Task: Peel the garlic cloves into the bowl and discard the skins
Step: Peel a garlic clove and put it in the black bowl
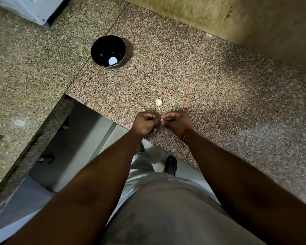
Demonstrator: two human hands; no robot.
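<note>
garlic clove [161, 119] is pinched between my left hand [146, 123] and right hand [177, 122] over the counter [210, 89] edge, mid-peel. next i'd strip the skin, then reach far to the bowl [108, 51]. another clove [158, 102] waits nearby.

The clove [161, 120] between the left hand [145, 123] and right hand [177, 122] is almost hidden by curled fingers.
</note>
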